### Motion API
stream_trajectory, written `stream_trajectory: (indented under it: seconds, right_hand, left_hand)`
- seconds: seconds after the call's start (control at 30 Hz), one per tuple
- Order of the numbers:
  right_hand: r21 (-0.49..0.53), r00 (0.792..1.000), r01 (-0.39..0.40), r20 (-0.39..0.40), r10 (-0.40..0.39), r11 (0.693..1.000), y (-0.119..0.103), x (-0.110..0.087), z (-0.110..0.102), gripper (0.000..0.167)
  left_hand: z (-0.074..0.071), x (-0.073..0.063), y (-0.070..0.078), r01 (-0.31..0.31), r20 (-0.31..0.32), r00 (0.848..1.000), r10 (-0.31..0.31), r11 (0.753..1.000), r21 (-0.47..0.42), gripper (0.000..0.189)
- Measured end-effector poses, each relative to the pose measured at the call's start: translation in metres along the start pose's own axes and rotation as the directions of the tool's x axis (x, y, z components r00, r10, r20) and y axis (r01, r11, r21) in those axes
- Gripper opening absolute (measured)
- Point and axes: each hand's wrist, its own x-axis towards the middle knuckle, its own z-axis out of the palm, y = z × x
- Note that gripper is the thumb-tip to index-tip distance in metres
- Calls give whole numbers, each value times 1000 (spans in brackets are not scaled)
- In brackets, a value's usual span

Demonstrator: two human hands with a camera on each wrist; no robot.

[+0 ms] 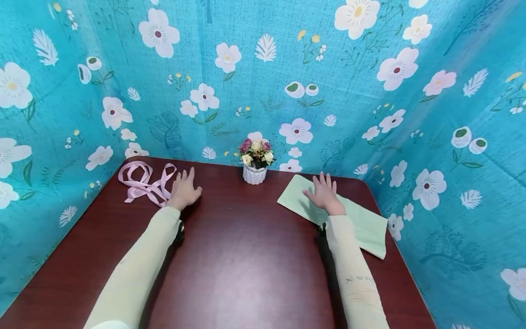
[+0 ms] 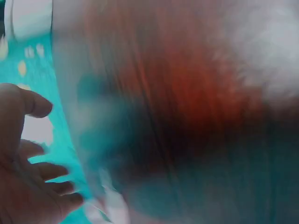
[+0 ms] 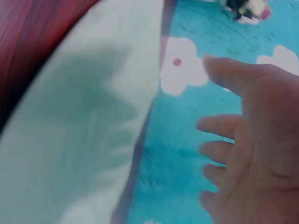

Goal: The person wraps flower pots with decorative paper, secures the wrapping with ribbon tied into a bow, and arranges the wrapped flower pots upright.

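Note:
My left hand (image 1: pixel 185 189) is stretched out at the back left of the table, fingers spread and holding nothing. Just left of it lies a loosely looped pink ribbon (image 1: pixel 139 187). In the left wrist view the hand (image 2: pixel 32 177) shows spread fingers, with the tabletop blurred beside it. On the right, my right hand (image 1: pixel 325 195) is spread above a folded pale green cloth (image 1: pixel 365 224), overlapping it in the head view. The right wrist view shows that hand (image 3: pixel 261 135) with nothing in its fingers and its shadow falling on the cloth (image 3: pixel 70 140).
A white ribbed pot (image 1: pixel 255 175) with artificial flowers (image 1: pixel 257 153) stands at the table's back edge, between the hands. The dark red-brown table (image 1: pixel 250 256) is bordered at the back and sides by a blue floral curtain (image 1: pixel 246 91).

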Motion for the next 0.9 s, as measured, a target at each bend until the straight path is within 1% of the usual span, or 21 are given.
stream_trajectory:
  seconds: [0.1, 0.17, 0.27, 0.33, 0.4, 0.43, 0.47, 0.53, 0.6, 0.63, 0.67, 0.73, 0.8, 0.83, 0.9]
  right_hand:
    - [-7, 999, 31, 15, -31, 1000, 12, -16, -11, 75]
    - [3, 998, 29, 56, -29, 1000, 25, -29, -20, 72]
    - [43, 992, 5, 126, -10, 999, 49, -48, -32, 72]
    - [58, 986, -19, 165, 9, 998, 65, -62, -39, 74]
    - [58, 983, -40, 184, 29, 998, 80, -74, -44, 75]
    - [50, 981, -44, 191, 34, 998, 86, -80, -46, 76]
    - [47, 980, -47, 196, 37, 998, 91, -85, -47, 78]
    - [43, 979, -68, 195, 58, 997, 102, -95, -47, 79]
    - [54, 978, -87, 196, 75, 995, 112, -103, -45, 82]
    - [61, 977, -97, 199, 83, 993, 116, -106, -44, 84]
    - [71, 974, -114, 203, 98, 991, 119, -109, -42, 85]
    - [89, 971, -138, 211, 116, 987, 124, -114, -39, 87]
    - [102, 968, -137, 225, 111, 985, 126, -117, -35, 88]
    - [111, 967, -136, 230, 108, 985, 126, -117, -33, 88]
    - [127, 964, -143, 244, 109, 982, 128, -118, -27, 88]
  left_hand:
    - [2, -8, 20, -64, 36, 997, 64, 998, -12, 63]
    - [3, -14, 36, -112, 68, 991, 114, 993, -36, 53]
    - [8, -20, 65, -161, 108, 980, 168, 984, -72, 41]
    - [14, -19, 88, -197, 143, 968, 206, 977, -78, 37]
    - [24, -16, 111, -257, 176, 947, 268, 963, -85, 37]
    - [30, -13, 122, -296, 193, 931, 309, 951, -94, 38]
    - [36, -10, 132, -334, 209, 913, 349, 937, -107, 39]
    - [49, -3, 153, -410, 244, 868, 432, 902, -136, 39]
    - [61, 4, 175, -475, 259, 825, 503, 864, -164, 39]
    - [67, 7, 185, -496, 262, 808, 528, 849, -180, 38]
    - [72, 9, 196, -512, 262, 795, 548, 836, -196, 38]
    - [84, 13, 215, -533, 258, 777, 574, 818, -218, 39]
    - [96, 17, 233, -547, 249, 766, 593, 804, -231, 41]
    - [102, 18, 242, -552, 246, 763, 598, 800, -235, 42]
    - [114, 21, 256, -556, 254, 760, 598, 801, -223, 44]
